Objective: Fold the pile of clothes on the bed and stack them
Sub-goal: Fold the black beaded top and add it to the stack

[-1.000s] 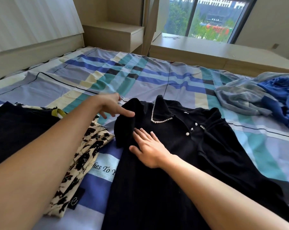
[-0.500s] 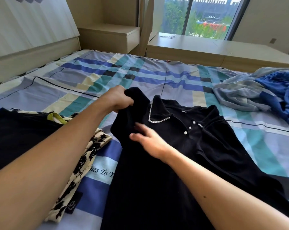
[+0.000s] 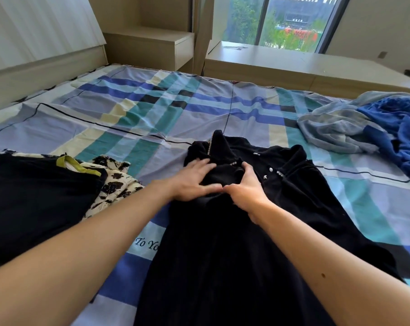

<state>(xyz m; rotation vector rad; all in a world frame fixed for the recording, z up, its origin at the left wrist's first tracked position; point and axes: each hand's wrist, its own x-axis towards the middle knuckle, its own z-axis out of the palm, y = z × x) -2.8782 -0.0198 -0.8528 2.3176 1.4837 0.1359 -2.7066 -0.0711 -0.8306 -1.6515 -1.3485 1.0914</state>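
Note:
A black dress (image 3: 222, 243) with pearl collar trim and pearl buttons lies spread lengthwise on the plaid bedsheet (image 3: 128, 118). Its left sleeve is folded inward over the chest. My left hand (image 3: 194, 182) lies on that folded sleeve with fingers spread flat. Beside it, my right hand (image 3: 245, 187) presses the same fold from the right, fingers pointing toward the collar and thumbs nearly touching. A folded black garment (image 3: 34, 196) sits at the left on top of a cream garment with black print (image 3: 114, 184).
A crumpled heap of grey-blue cloth (image 3: 335, 132) and bright blue cloth (image 3: 401, 128) lies at the far right of the bed. A wooden headboard (image 3: 46, 67), a bedside cabinet (image 3: 152, 48) and a window ledge (image 3: 293, 64) border the bed's far side.
My left hand took hold of the dress's left sleeve, carried it inward over the chest and let go. Both hands now lie flat on the fold, side by side.

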